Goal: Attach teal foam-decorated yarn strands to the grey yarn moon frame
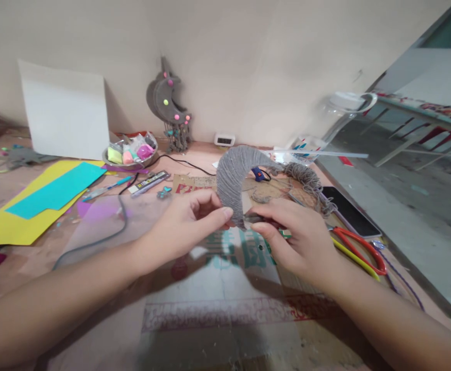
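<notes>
A grey yarn-wrapped crescent (pixel 233 178) stands upright at the middle of the worktop. My left hand (pixel 186 221) pinches its lower tip from the left, thumb and fingers closed on it. From the right, my right hand (pixel 297 234) has its fingers closed around the same lower tip, next to a small dark bit I cannot make out. A loose bundle of grey yarn (pixel 308 180) trails off behind the crescent to the right. Under my hands lies a flat cardboard sheet (pixel 225 288) with green print.
Red-handled scissors (pixel 358 247) and a black phone (pixel 349 211) lie at the right. At the left are yellow and teal paper sheets (pixel 51 193), a metal bowl of coloured pieces (pixel 130 153), pens (pixel 148 183) and a grey cable (pixel 94 239). A finished crescent ornament (pixel 169 105) leans on the wall.
</notes>
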A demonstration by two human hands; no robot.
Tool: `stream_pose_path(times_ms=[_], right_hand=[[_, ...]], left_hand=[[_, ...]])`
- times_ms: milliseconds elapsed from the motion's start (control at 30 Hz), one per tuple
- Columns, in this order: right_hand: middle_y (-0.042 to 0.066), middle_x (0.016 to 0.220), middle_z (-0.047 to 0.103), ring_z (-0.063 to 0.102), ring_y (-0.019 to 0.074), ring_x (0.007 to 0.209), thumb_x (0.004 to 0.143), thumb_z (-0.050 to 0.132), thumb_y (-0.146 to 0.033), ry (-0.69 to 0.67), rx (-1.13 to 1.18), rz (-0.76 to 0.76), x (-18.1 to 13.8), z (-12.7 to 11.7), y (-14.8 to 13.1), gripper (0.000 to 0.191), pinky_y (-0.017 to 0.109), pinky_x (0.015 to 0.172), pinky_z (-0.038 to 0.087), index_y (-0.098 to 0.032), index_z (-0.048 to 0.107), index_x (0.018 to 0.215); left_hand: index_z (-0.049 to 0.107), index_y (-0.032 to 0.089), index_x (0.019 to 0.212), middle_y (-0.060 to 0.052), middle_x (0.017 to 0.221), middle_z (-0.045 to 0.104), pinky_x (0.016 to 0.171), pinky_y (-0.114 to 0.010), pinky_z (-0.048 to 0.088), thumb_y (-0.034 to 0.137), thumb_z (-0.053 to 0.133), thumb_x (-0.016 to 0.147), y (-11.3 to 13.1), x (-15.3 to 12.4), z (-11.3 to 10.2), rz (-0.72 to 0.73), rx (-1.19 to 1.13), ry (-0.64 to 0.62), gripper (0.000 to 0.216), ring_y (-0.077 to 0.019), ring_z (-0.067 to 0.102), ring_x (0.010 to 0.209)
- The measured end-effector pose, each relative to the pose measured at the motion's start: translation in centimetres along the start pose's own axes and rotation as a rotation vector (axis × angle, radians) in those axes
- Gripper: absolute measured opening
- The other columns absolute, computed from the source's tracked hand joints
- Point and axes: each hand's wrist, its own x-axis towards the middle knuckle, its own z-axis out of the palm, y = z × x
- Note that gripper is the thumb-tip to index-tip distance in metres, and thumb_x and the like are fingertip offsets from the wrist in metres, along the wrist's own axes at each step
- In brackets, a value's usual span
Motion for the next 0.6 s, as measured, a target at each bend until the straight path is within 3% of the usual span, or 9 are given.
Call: stream_pose_path(times_ms=[133,267,400,600], right_hand=[[0.0,0.077,0.063,0.054,0.0111,0.063,0.087,0.058,-0.03,-0.015,0.342,0.246,0.5,-0.1,-0.6,0.013,0.023,0.055,0.038,-0.018,0.06,0.093],[-0.003,0.067,0.054,0.047,0.0103,0.058,0.08,0.06,-0.031,-0.118,0.561,0.461,1.2,1.0,-0.8,0.013,0.023,0.053,0.035,-0.018,0.058,0.079],[-0.005,0.059,0.041,0.036,0.0095,0.056,0.08,0.058,-0.035,-0.168,0.525,0.506,1.2,2.3,-0.3,0.027,0.024,0.053,0.029,-0.019,0.047,0.061],[-0.005,0.064,0.04,0.036,0.0102,0.059,0.084,0.054,-0.036,-0.291,0.572,0.525,-0.9,3.1,0.2,0.021,0.024,0.054,0.029,-0.019,0.052,0.072]], left_hand=[[0.056,0.015,0.071,0.0,0.07,0.065,0.061,-0.022,0.047,0.034,0.06,0.084,0.0,0.0,0.2,0.004,-0.014,0.002,0.023,-0.012,0.06,0.066],[0.056,0.015,0.071,0.0,0.07,0.062,0.059,-0.021,0.044,0.036,0.058,0.085,-0.5,-0.2,0.6,0.032,0.043,-0.033,0.025,-0.0113,0.057,0.064],[0.055,0.015,0.071,0.002,0.069,0.058,0.06,-0.021,0.041,0.035,0.056,0.085,-1.8,0.5,0.9,0.093,0.099,-0.08,0.024,-0.0105,0.053,0.065],[0.056,0.015,0.072,0.0,0.07,0.059,0.062,-0.023,0.041,0.031,0.053,0.086,-3.7,0.5,1.3,0.064,0.114,-0.121,0.021,-0.0112,0.054,0.065]])
